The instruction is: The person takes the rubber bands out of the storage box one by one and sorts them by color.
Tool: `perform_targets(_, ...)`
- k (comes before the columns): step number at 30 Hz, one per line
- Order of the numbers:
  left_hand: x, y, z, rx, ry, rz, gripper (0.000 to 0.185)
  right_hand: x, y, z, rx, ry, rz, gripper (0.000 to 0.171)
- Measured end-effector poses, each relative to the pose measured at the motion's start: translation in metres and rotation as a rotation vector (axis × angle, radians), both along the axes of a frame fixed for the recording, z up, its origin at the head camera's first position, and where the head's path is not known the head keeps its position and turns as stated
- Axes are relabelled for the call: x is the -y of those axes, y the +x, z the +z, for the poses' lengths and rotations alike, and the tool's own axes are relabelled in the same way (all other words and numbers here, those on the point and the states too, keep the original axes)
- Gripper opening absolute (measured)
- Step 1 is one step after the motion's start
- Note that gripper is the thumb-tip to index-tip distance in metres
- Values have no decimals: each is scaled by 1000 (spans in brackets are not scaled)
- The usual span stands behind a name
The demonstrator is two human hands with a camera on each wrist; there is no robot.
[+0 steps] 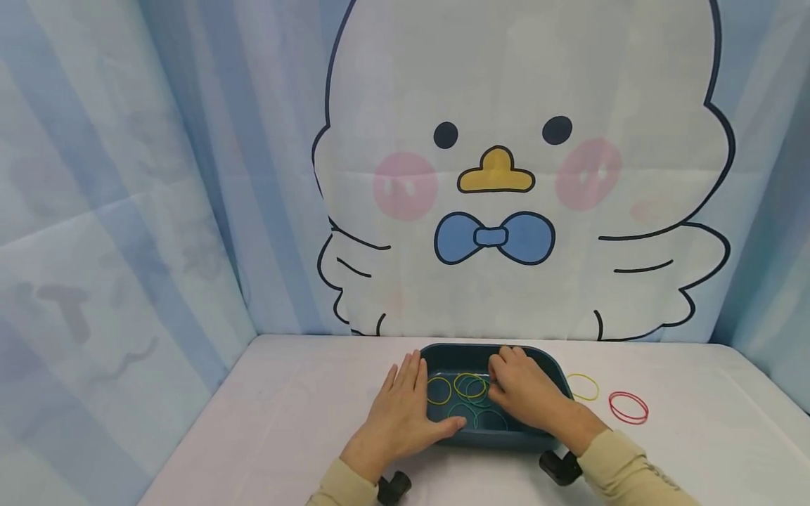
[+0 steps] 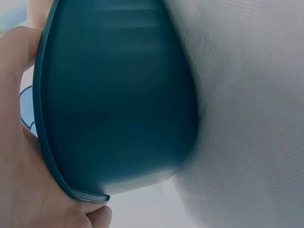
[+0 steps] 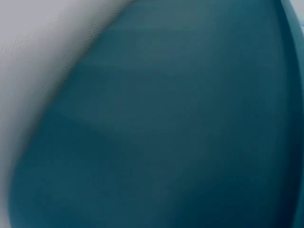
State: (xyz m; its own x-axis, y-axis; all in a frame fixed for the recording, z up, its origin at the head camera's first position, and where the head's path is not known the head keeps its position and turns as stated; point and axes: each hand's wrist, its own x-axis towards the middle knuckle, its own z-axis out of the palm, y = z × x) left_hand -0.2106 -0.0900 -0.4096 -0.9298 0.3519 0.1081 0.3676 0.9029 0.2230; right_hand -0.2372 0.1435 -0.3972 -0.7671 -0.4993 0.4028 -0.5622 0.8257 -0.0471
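Note:
A dark teal tray stands on the table with rubber bands inside. Two yellow bands and several green bands lie on its floor, some overlapping. My left hand rests against the tray's left end, fingers straight, thumb reaching over the front rim. In the left wrist view that hand lies along the rim of the tray. Over the tray's right half, my right hand has bent fingers; its fingertips are hidden, so I cannot tell whether they pinch a band. The tray wall fills the right wrist view.
Right of the tray, a yellow rubber band lies on the white table, with red bands farther right. A curtain printed with a cartoon bird rises behind the table, and pale blue curtains flank it.

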Motion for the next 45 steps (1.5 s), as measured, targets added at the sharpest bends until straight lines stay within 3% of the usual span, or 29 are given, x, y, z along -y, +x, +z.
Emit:
perform_targets(4, 0, 0, -2, 0, -6, -3, 115, 1, -1, -4, 36, 19, -6, 17)
perform_targets(14, 0, 1, -2, 7, -11, -2, 116, 6, -3, -11, 11, 54, -13, 23)
perform_targets(22, -1, 0, -3, 19, -7, -1, 116, 10, -2, -16, 64, 87, -40, 26)
perform_targets(45, 0, -1, -1, 5, -12, 3, 115, 20, -3, -17, 81, 134, -47, 30)
